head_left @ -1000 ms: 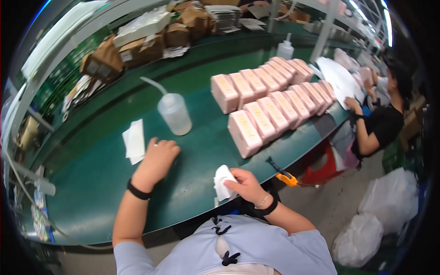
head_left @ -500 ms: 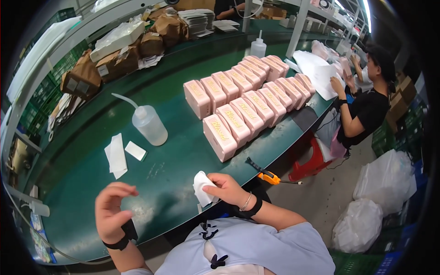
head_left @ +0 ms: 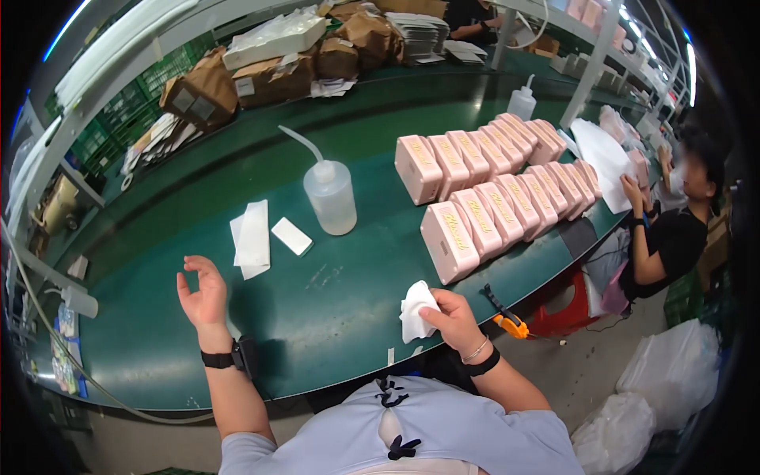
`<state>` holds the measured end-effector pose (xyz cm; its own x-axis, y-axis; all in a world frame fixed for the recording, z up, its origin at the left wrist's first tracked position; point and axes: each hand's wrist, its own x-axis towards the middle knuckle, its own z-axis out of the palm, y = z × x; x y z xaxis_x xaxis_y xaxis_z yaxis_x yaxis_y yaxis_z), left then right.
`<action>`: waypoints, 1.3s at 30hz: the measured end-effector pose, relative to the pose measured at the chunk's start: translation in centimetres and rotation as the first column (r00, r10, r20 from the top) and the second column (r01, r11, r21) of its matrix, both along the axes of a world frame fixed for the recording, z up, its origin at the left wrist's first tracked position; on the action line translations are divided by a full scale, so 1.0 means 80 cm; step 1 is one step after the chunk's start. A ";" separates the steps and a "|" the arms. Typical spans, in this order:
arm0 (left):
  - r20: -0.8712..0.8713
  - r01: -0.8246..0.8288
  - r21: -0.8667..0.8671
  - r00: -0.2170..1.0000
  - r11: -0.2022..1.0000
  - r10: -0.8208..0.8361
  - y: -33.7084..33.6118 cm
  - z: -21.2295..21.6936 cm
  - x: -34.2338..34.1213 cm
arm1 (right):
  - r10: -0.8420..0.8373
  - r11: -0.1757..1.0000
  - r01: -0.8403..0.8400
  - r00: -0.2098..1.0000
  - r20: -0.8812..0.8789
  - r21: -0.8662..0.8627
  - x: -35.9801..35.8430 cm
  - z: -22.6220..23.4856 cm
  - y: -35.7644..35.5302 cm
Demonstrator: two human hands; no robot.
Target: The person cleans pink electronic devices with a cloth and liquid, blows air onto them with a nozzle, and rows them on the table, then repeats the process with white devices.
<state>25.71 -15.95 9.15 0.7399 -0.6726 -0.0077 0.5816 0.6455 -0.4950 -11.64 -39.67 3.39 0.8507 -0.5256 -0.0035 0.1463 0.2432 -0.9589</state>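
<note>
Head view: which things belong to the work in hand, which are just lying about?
Likely in the work:
White cloth, pinched in right hand
Wash bottle, folded white sheets, white slab, near empty left hand
Pink boxes in two rows

Likely lying about:
Orange-and-black tool
Brown paper parcels
Translucent bags

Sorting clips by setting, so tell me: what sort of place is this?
Probably a factory or packing workshop: many matching pink boxes stand in rows on a long green workbench, a co-worker sits along it, and brown paper packages are piled at the far side.
</note>
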 end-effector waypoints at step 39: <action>0.188 -0.088 0.170 0.981 0.981 0.055 0.001 -0.037 0.005 | -0.031 0.989 0.023 0.998 0.056 0.145 -0.018 -0.013 -0.002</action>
<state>26.14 -15.91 6.15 0.7862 -0.6177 0.0172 0.6002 0.7566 -0.2595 -13.06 -39.82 2.37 0.8373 -0.5458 -0.0315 0.2093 0.3732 -0.9038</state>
